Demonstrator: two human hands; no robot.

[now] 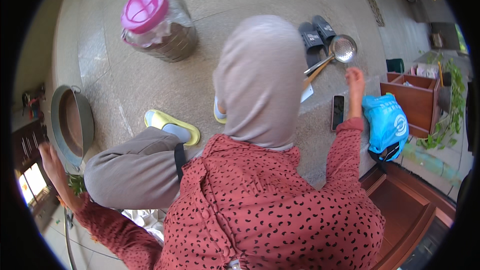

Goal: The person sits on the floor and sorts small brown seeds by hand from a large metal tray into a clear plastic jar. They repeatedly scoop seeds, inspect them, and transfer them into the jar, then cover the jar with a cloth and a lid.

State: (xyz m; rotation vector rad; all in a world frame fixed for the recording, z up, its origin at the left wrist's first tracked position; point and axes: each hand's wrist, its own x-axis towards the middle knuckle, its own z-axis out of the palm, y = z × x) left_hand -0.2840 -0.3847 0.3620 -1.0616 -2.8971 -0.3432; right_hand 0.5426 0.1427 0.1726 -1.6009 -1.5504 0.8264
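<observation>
My left hand (51, 161) is raised at the far left with its fingers curled, and nothing shows in it. Close beside it a large oval metal basin (84, 120) leans on its side. On the right my right hand (355, 78) hangs in the air, its fingers bent and a little blurred; whether they are closed cannot be told. Near that hand are a perforated metal skimmer (343, 48) with a long handle, a wooden-handled utensil (317, 75) and a smartphone (338, 112) on the stone ledge. My bent knees in grey trousers lie between the two hands.
A clear plastic jar with a pink lid (146, 9) and dark contents stands at the upper left. Dark slippers (313, 37) lie beyond the skimmer. A blue bag (386, 123) and a reddish-brown wooden box (410, 101) are at the right. My feet wear yellow slippers (193, 131).
</observation>
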